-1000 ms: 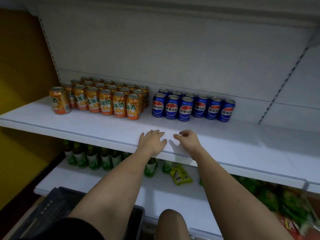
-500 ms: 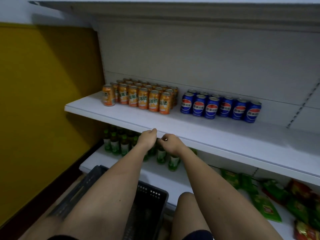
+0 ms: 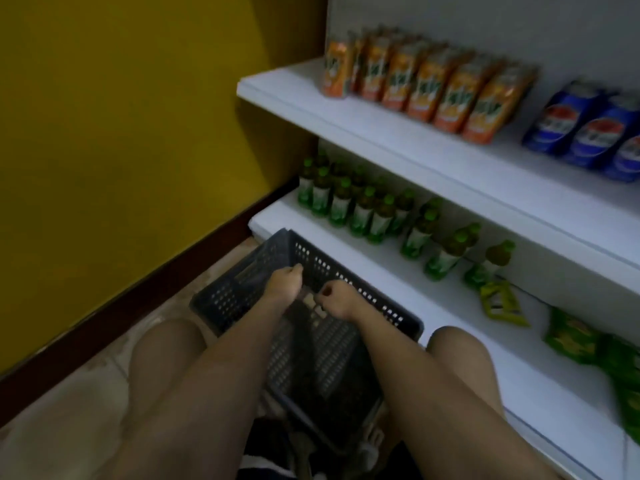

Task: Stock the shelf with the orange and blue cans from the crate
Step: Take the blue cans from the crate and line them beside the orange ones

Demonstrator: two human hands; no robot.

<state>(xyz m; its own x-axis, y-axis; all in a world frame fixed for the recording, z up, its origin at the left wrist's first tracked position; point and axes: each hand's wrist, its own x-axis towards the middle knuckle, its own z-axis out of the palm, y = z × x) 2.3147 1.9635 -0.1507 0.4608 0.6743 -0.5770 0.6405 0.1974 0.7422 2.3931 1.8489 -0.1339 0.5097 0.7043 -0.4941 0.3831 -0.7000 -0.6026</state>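
Both our hands are down over the crate [image 3: 242,289]. The fingers of the left hand [image 3: 282,284] and the right hand [image 3: 337,303] are curled, but it's too blurry to tell whether they hold anything. The dark perforated crate sits on the floor between our knees, long axis running away from us toward the lower shelf [image 3: 433,306]; we can't make out any cans in it. Up on the white shelf [image 3: 381,133], the orange cans [image 3: 426,88] stand upright in rows, with the blue cans [image 3: 588,129] upright just to their right. Green bottles [image 3: 363,209] line the lower shelf, next to green snack packs [image 3: 568,337].
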